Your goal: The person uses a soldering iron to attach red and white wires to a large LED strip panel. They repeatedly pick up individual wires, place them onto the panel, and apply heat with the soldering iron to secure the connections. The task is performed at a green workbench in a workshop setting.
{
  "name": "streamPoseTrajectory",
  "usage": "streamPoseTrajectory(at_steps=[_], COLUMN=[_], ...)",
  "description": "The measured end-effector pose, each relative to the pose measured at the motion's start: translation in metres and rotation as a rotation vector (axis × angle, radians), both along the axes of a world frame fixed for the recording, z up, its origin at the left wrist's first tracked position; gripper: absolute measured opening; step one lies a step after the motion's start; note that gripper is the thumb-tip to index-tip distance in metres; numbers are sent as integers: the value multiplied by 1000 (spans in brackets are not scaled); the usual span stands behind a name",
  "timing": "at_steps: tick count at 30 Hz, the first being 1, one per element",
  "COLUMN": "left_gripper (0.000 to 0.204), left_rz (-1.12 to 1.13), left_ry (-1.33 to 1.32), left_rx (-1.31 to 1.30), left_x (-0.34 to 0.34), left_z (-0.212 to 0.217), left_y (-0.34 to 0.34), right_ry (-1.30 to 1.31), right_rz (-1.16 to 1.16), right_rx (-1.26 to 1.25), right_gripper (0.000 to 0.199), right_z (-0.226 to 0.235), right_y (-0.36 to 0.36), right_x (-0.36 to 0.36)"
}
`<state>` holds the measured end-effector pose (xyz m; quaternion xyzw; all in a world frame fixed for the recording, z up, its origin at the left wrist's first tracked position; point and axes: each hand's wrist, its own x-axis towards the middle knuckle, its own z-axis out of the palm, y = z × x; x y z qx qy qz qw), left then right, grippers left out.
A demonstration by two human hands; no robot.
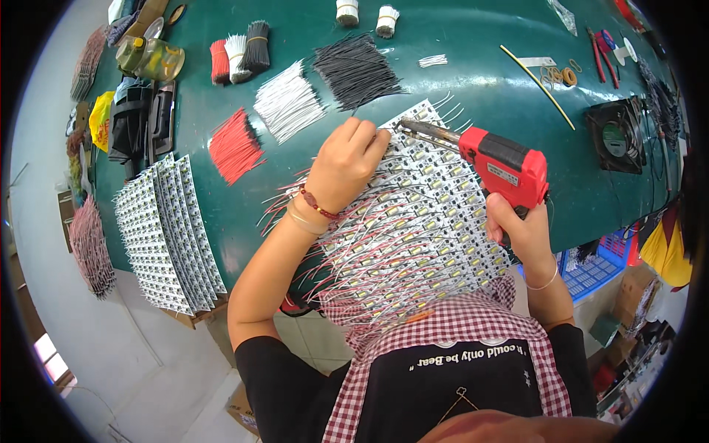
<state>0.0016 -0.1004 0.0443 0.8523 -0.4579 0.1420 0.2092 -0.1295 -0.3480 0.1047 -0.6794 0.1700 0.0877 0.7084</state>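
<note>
My right hand (526,235) is wrapped round the grip of a red and black soldering gun (509,168). The gun's metal tip points left and reaches the upper left part of a white LED circuit board panel (425,214). Close to that tip, the fingers of my left hand (346,164) are pinched together over the panel's edge. A thin black wire seems to be in the pinch; its end against the panel is hard to see. Red, white and black wires stick out from the panel's left side and across its rows. The panel's near end lies against my checked apron (443,317).
Beyond my left hand lie loose piles of red wires (235,146), white wires (288,102) and black wires (356,72). Stacked panels (166,236) stand at the table's left edge. To the right are a fan (617,136), a yellow stick (538,87) and red-handled pliers (602,59).
</note>
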Motion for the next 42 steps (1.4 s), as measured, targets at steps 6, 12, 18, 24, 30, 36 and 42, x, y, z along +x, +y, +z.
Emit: streamPoseTrajectory(at_steps=[6,12,18,24,30,36,42], left_gripper=[28,28,21,28,28,28,28], left_rz=[23,4,10,21,29,23,34], left_ry=[30,43,42,57,54,36,40], left_rx=[-30,-48,6,-59,-42,-32,-36], left_x=[-2,-1,-3,-3,-4,-3,-4], left_z=[-1,-1,-3,-3,-3,-2,-4], left_y=[-1,-3,-2,-4,-5,-5,-4], right_ry=[2,52,73,40,10,19,37], right_rz=[4,2,-12,-21,-30,-23,-42], right_rx=[-19,-64,-51,-60,-87,-87,-2], right_gripper=[20,25,26,26,20,20,22], right_z=[-1,-2,-3,-1,3,5,-1], right_y=[3,2,2,4,8,4,5], right_x=[2,1,-2,-3,-2,-5,-3])
